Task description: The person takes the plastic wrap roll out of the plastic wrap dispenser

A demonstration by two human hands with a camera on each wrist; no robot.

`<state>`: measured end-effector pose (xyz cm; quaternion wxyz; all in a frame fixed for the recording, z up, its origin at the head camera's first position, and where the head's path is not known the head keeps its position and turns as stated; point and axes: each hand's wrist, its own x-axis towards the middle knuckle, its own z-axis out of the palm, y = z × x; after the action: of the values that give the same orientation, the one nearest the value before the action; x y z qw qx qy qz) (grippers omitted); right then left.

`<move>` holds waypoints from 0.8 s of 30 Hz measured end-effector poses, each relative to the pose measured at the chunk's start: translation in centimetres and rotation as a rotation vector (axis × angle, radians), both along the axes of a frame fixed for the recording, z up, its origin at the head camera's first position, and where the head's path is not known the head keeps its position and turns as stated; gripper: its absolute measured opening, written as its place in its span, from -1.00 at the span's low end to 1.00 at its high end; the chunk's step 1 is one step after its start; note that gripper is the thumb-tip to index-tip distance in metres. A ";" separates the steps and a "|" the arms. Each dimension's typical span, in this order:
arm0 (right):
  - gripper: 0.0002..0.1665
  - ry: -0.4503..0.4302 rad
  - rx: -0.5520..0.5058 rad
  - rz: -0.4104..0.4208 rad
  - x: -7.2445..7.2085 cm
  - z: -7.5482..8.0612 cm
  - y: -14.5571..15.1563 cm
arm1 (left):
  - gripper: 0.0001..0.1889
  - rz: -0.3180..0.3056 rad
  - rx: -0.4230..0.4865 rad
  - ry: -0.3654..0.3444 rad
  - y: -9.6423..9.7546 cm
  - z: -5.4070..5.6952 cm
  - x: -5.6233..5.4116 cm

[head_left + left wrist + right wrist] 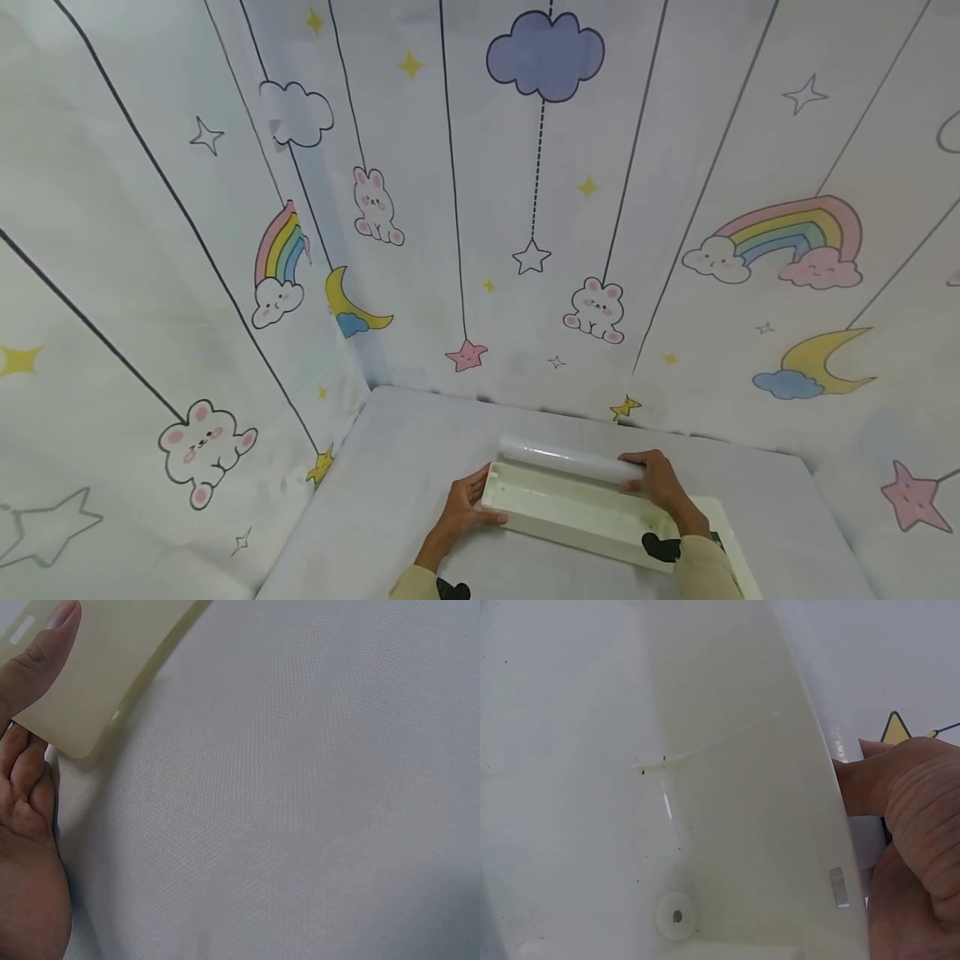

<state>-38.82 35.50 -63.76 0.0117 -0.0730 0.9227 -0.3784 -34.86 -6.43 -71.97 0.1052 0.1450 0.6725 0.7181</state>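
Note:
A long, cream plastic box (570, 537) lies open side up on the white table. My left hand (461, 508) grips its left end, thumb on the front wall and fingers round the far corner. In the left wrist view the thumb of that hand (30, 682) presses the outside of the box (105, 667). Right behind the box lies a shiny roll of plastic film (558, 460). My right hand (660, 483) holds the roll near its right end, thumb toward the box. In the right wrist view the box wall (742, 787) hides part of that thumb.
A second cream plastic piece (733, 546) lies to the right, partly hidden under the right forearm. The white tabletop (420, 442) meets patterned cloth walls (510, 317) at the back and left. Dark wrist gear (660, 547) sits at the right cuff.

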 end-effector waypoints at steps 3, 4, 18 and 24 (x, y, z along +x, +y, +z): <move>-0.38 0.002 -0.007 -0.007 -0.2 -0.1 -0.1 | 0.26 0.010 0.005 -0.003 -0.1 0.3 -0.1; -0.39 0.003 -0.005 -0.004 -0.3 -0.1 -0.1 | 0.27 0.013 0.007 -0.003 -0.1 0.3 -0.1; -0.39 -0.027 -0.016 -0.027 -0.5 -0.7 -0.1 | 0.16 -0.005 -0.033 0.066 -0.1 0.3 0.2; -0.40 -0.027 -0.012 -0.024 -0.5 -0.9 -0.1 | 0.14 0.000 -0.064 0.037 0.1 1.4 0.8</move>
<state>-39.28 35.41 -64.65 0.0192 -0.0568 0.9209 -0.3852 -34.08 -6.29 -70.55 0.0973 0.1552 0.6968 0.6935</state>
